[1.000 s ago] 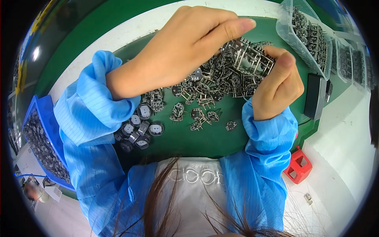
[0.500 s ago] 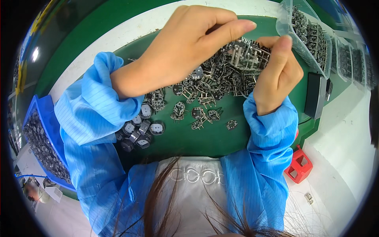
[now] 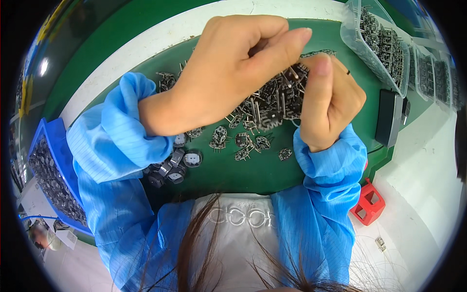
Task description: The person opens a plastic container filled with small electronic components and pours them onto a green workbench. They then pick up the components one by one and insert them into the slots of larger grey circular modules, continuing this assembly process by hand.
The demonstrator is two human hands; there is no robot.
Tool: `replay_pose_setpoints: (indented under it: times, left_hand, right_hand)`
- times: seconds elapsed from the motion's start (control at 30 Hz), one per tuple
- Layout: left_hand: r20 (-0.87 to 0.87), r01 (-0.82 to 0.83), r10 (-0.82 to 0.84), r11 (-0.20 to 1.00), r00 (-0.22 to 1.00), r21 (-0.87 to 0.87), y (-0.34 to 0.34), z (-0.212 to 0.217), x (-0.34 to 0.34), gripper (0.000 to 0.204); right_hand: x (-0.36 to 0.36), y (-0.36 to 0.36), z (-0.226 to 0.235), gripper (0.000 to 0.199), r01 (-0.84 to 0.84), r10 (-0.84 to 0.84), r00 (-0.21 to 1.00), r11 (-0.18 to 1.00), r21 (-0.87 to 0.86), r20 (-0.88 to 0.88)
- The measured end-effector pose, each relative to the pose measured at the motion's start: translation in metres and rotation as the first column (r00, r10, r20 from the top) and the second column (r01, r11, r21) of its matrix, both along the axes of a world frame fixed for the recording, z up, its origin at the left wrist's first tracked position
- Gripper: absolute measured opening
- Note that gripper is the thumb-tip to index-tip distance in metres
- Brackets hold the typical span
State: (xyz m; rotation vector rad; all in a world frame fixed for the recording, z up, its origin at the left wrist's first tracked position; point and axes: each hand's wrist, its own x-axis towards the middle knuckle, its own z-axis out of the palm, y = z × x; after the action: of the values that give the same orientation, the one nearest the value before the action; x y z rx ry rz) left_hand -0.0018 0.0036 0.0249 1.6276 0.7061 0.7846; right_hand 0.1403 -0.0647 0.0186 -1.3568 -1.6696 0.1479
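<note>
A dark strip of small circuit boards [image 3: 267, 113] with upright metal pins tilts down between my hands, over the heap. My right hand [image 3: 332, 100] is closed on its right end, the thumb pressed against the bent forefinger. My left hand [image 3: 238, 61] arches above and left of the strip, fingers curled and thumb stretched right; its fingertips are hidden, so what they grip does not show. Beneath lies a heap of small pinned circuit boards [image 3: 238, 117], partly covered by my left hand. Several loose boards [image 3: 242, 139] lie nearer me, one single board [image 3: 285, 154] apart.
Grey-black round parts [image 3: 176, 165] cluster by my left sleeve. At left stands a blue bin [image 3: 68, 165] filled with similar parts. Clear plastic boxes [image 3: 348, 34] with pinned boards stand at the right, near a black box [image 3: 387, 119] and a red plastic holder [image 3: 372, 209].
The strip has tipped and swung down to the left. My right hand has moved a little left and turned; my left hand has dropped slightly nearer me.
</note>
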Motion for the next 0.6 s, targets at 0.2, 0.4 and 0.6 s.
replay_pose_setpoints:
  times: [0.2,0.4,0.6]
  left_hand:
    - [-0.026,0.065,-0.067,0.994,0.997,-0.083,0.004,0.014,-0.001,0.033]
    - [-0.387,0.311,-0.218,0.93,0.896,0.196,0.024,0.014,-0.006,0.041]
    - [-0.279,0.457,-0.416,0.884,0.865,0.1,0.012,0.006,-0.008,0.041]
  right_hand:
    - [0.0,0.003,-0.003,0.026,-0.028,0.013,0.994,0.99,-0.139,-0.107]
    - [0.025,0.0,-0.005,0.032,0.037,-0.023,0.997,0.981,-0.192,0.072]
    - [0.022,0.0,0.005,0.037,0.052,-0.107,0.947,0.981,0.187,0.302]
